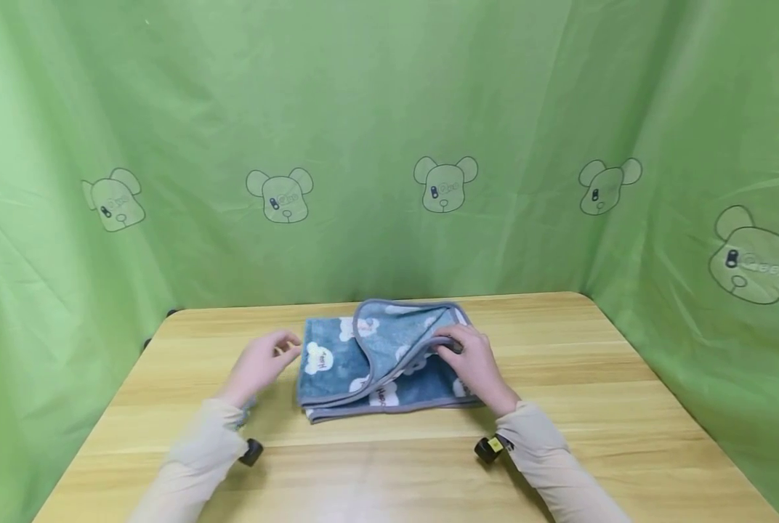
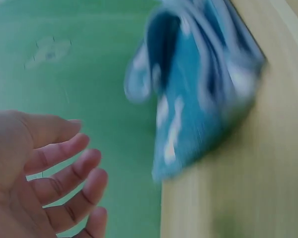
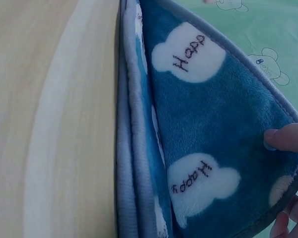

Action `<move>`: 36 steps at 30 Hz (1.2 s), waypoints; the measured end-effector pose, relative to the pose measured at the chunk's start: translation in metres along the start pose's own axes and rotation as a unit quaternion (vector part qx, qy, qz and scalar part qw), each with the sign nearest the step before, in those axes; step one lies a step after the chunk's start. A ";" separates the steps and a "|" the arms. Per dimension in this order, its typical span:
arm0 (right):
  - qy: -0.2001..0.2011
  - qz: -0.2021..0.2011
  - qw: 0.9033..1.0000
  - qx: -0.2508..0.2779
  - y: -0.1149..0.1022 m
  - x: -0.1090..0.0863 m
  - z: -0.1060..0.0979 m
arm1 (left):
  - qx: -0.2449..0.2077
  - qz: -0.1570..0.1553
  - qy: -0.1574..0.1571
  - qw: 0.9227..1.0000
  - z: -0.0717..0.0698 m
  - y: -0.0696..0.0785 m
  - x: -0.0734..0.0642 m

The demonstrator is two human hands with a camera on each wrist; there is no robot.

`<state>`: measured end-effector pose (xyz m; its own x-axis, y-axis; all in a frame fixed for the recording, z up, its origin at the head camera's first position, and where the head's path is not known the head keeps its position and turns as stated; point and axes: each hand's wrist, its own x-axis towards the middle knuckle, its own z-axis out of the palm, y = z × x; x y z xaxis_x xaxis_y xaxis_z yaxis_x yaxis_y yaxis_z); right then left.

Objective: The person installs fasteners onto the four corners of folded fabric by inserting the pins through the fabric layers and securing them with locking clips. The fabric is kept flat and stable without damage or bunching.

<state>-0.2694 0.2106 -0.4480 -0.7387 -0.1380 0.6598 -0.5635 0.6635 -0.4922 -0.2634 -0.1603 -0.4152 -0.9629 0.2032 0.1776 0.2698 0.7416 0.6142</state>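
A folded blue fleece blanket (image 1: 337, 367) with white cloud shapes and a grey-blue border lies on the table. Its top layer is lifted and turned back at the right. My right hand (image 1: 471, 359) pinches that layer by its bordered edge; in the right wrist view the thumb (image 3: 288, 138) presses on the blue side, near "Happy" lettering. Just off the blanket's left edge is my left hand (image 1: 265, 363), fingers loosely bent and holding nothing. The left wrist view shows this hand (image 2: 54, 173) apart from the blurred blanket (image 2: 188, 114).
The wooden table (image 1: 376, 472) extends around the blanket on all sides. Behind and beside it hangs a green curtain (image 1: 363, 240) printed with bear heads. Each wrist wears a small black camera, such as the right wrist camera (image 1: 487, 450). A small bluish item (image 1: 248, 410) shows beside the left sleeve.
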 end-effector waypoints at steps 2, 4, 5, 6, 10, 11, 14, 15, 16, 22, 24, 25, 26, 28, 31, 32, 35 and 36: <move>0.001 0.000 1.000 0.002 -0.001 0.000 -0.001 | 0.022 -0.008 -0.010 1.000 -0.010 -0.014 -0.006; 0.002 0.000 1.000 0.002 -0.001 0.000 -0.001 | 0.043 -0.015 -0.026 0.999 -0.017 -0.025 -0.012; 0.003 -0.001 1.000 0.002 -0.001 0.000 -0.001 | 0.049 -0.019 -0.037 0.998 -0.021 -0.029 -0.015; 0.003 -0.001 1.000 0.002 0.000 -0.001 -0.001 | 0.054 -0.023 -0.049 0.997 -0.023 -0.033 -0.017; -0.001 0.004 1.000 -0.001 0.001 -0.001 -0.001 | 0.056 -0.055 -0.104 0.992 -0.027 -0.045 -0.025; -0.003 0.006 1.000 -0.001 0.002 -0.001 0.000 | 0.054 -0.063 -0.117 0.990 -0.027 -0.047 -0.026; -0.006 0.009 1.000 -0.003 0.003 -0.001 0.000 | 0.044 -0.081 -0.145 0.985 -0.025 -0.053 -0.029; -0.005 0.009 1.000 -0.004 0.003 -0.001 0.000 | 0.039 -0.083 -0.150 0.984 -0.024 -0.054 -0.030; -0.005 0.010 1.000 -0.006 0.003 -0.002 0.000 | 0.035 -0.086 -0.153 0.984 -0.023 -0.055 -0.031; -0.003 0.013 1.000 -0.015 0.002 -0.002 -0.001 | 0.034 -0.097 -0.165 0.981 -0.018 -0.056 -0.033; -0.003 0.015 1.000 -0.013 0.001 -0.002 -0.001 | 0.033 -0.098 -0.167 0.980 -0.018 -0.056 -0.033; -0.001 0.013 1.000 -0.015 0.001 -0.001 -0.001 | 0.032 -0.097 -0.167 0.981 -0.018 -0.056 -0.034; 0.000 0.013 1.000 -0.016 0.001 -0.001 -0.001 | 0.030 -0.097 -0.167 0.981 -0.017 -0.056 -0.034; 0.002 0.010 1.000 -0.019 0.001 -0.001 -0.001 | 0.029 -0.093 -0.164 0.982 -0.017 -0.056 -0.035; 0.003 0.007 1.000 -0.022 0.002 -0.001 -0.001 | 0.031 -0.085 -0.157 0.983 -0.017 -0.055 -0.035; 0.001 0.008 1.000 -0.021 0.001 -0.001 -0.001 | 0.030 -0.083 -0.155 0.984 -0.017 -0.054 -0.036; -0.002 0.010 1.000 -0.021 0.002 -0.002 0.000 | 0.029 -0.074 -0.147 0.986 -0.017 -0.049 -0.035; -0.002 0.008 1.000 -0.022 0.002 -0.002 0.000 | 0.030 -0.071 -0.144 0.987 -0.017 -0.046 -0.034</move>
<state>-0.2687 0.2121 -0.4505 -0.7492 -0.1288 0.6497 -0.5341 0.6976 -0.4775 -0.2433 -0.2125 -0.4367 -0.9551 0.2621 -0.1379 0.1399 0.8098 0.5698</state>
